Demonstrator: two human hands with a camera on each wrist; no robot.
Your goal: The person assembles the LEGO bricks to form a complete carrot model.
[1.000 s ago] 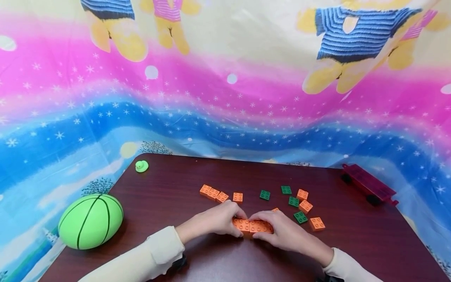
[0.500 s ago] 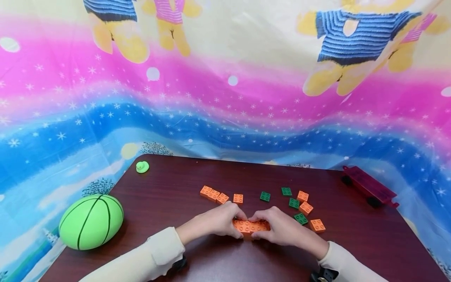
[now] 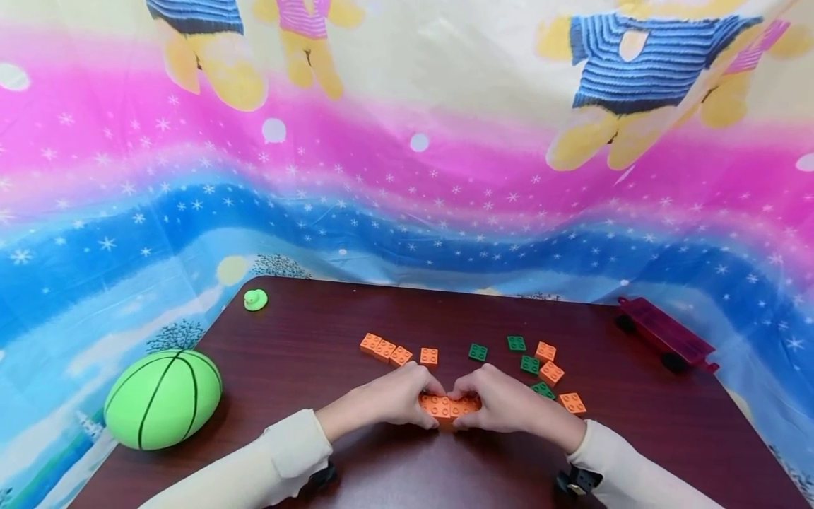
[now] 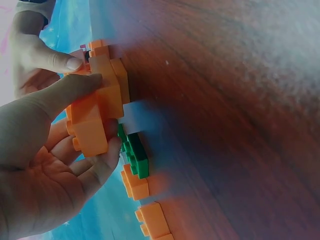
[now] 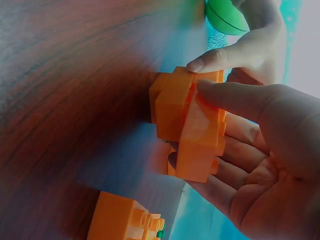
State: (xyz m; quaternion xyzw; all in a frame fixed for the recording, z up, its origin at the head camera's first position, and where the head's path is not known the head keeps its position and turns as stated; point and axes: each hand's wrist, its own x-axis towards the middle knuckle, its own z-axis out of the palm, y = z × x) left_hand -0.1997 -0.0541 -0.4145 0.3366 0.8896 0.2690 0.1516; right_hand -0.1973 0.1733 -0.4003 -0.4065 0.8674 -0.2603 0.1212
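Note:
Orange toy building bricks [image 3: 436,406] joined in a stepped, layered piece are held between both hands, close over the table's near middle. My left hand [image 3: 402,397] grips the left end, thumb on the near side and fingers on the far side. On the right end, my right hand [image 3: 505,403] pinches the upper brick [image 5: 200,145] the same way. A thin gap shows between that brick and the orange one below it in the right wrist view. Both thumb tips sit close together on the near face. Part of the piece is hidden behind the fingers.
Loose orange bricks [image 3: 400,355] lie beyond my left hand. Green bricks [image 3: 478,352] and more orange ones [image 3: 572,404] are scattered beyond my right hand. A green ball [image 3: 164,400] and a green toy duck [image 3: 256,300] are at left; a dark red toy skateboard [image 3: 666,334] is at right.
My right hand has shifted slightly left along the orange piece, covering more of its right end, and its forearm has swung inward. The left hand has stayed about where it was.

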